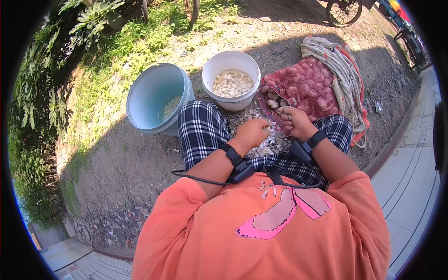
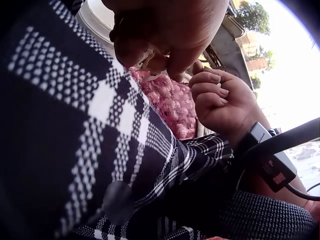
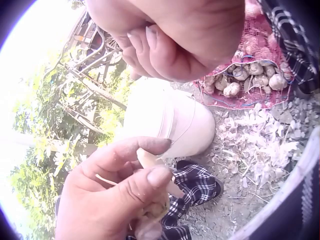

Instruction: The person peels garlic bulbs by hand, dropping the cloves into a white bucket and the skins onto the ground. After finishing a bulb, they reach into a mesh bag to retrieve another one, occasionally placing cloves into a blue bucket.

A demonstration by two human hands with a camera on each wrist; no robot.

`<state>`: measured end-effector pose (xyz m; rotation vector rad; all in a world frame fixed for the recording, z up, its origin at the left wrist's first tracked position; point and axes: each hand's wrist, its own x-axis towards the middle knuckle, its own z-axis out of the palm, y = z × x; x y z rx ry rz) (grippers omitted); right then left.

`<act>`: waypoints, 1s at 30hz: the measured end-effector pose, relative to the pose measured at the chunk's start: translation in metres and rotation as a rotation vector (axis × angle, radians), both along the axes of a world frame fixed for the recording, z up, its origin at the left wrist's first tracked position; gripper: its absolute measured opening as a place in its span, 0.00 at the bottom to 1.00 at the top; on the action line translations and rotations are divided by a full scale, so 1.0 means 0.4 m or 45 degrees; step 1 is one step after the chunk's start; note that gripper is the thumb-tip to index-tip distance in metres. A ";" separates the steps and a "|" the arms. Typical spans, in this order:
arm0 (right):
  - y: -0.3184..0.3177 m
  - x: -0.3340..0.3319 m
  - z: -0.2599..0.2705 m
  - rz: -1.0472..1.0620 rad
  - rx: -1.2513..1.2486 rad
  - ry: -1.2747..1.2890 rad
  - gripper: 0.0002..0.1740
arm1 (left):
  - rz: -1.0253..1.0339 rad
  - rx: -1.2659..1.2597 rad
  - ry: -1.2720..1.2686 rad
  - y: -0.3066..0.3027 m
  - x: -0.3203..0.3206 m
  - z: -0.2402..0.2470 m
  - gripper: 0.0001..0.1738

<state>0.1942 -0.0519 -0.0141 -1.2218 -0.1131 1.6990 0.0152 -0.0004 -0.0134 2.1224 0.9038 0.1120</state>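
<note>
My left hand [image 1: 252, 134] is held over the ground between the knees. In the right wrist view its thumb and forefinger pinch a pale garlic clove [image 3: 146, 158], and more garlic [image 3: 157, 212] lies in the palm below. Close beside it, my right hand [image 1: 297, 123] has its fingers curled in toward the palm; nothing shows in them in the left wrist view. A red mesh bag [image 1: 308, 86] full of garlic lies just beyond the right hand, whole bulbs [image 3: 240, 80] showing at its mouth. Garlic skins [image 1: 263, 148] litter the ground under both hands.
A white bucket [image 1: 219, 63] of peeled cloves [image 1: 232, 84] stands ahead, and a blue bucket [image 1: 144, 98] with a few cloves [image 1: 171, 106] is to its left. Folded woven sacking [image 1: 343, 70] lies behind the mesh bag. Knees in checked trousers [image 1: 203, 126] flank the hands.
</note>
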 end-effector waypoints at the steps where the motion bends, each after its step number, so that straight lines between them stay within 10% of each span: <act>1: 0.011 0.008 0.022 -0.003 -0.021 0.012 0.06 | -0.034 0.063 0.009 -0.004 0.000 -0.003 0.15; 22: 0.392 -0.181 0.153 0.543 -0.092 -0.488 0.10 | -0.184 0.096 0.118 0.002 0.003 0.011 0.12; 30: 0.550 -0.399 0.322 0.670 0.668 -0.465 0.16 | -0.143 0.051 0.039 0.008 0.009 -0.002 0.11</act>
